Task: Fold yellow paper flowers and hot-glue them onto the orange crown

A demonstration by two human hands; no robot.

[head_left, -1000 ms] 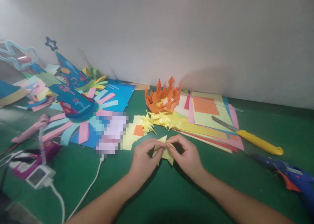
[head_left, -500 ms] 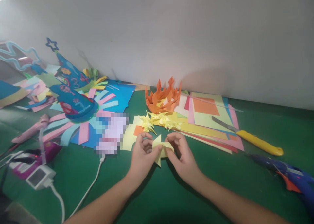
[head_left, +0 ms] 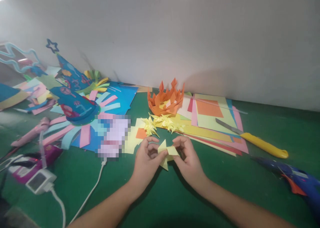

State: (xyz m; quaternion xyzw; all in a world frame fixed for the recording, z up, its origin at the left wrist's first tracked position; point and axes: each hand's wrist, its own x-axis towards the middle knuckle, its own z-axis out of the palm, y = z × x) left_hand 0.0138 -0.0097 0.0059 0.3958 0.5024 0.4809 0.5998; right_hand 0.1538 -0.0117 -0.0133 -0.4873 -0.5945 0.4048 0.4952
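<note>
The green tabletop [head_left: 160,201] runs beneath an orange paper crown [head_left: 165,103]. Left of the crown sit decorated blue cone hats [head_left: 78,103]; well right of the crown, and nearer, is a blue glue gun [head_left: 291,171]. In front of the crown, the left hand [head_left: 147,163] and right hand [head_left: 188,163] pinch a folded pale-yellow paper [head_left: 164,162] between thumbs and fingers. Just before the crown cluster small spiky yellow origami pieces [head_left: 167,121].

left hand [head_left: 147,163], right hand [head_left: 188,162] and forearms [head_left: 113,198] are bare.
</note>
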